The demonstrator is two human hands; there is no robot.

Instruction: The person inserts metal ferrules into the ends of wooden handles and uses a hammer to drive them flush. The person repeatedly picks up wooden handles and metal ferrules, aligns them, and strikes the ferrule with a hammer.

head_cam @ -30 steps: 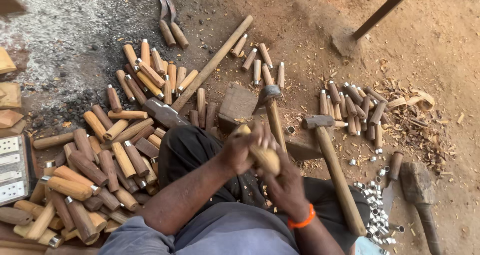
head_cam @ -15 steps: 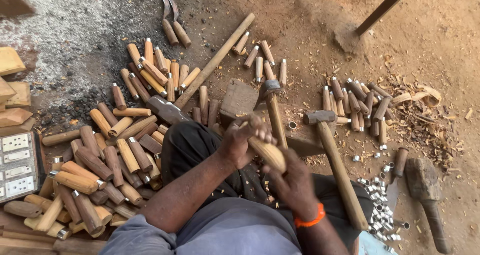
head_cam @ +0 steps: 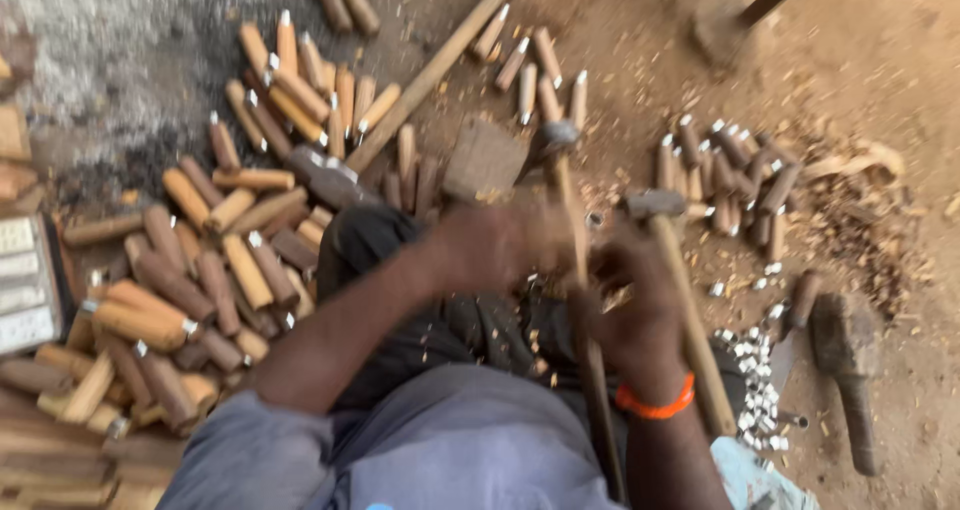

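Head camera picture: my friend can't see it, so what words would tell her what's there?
A person sitting on dirt ground brings both hands together, the left hand and the right hand, blurred by motion. A big pile of wooden handles lies at their left, with hammers and small metal rings at their right.

Head view, steeply down, near ground point(head_cam: 900, 50)
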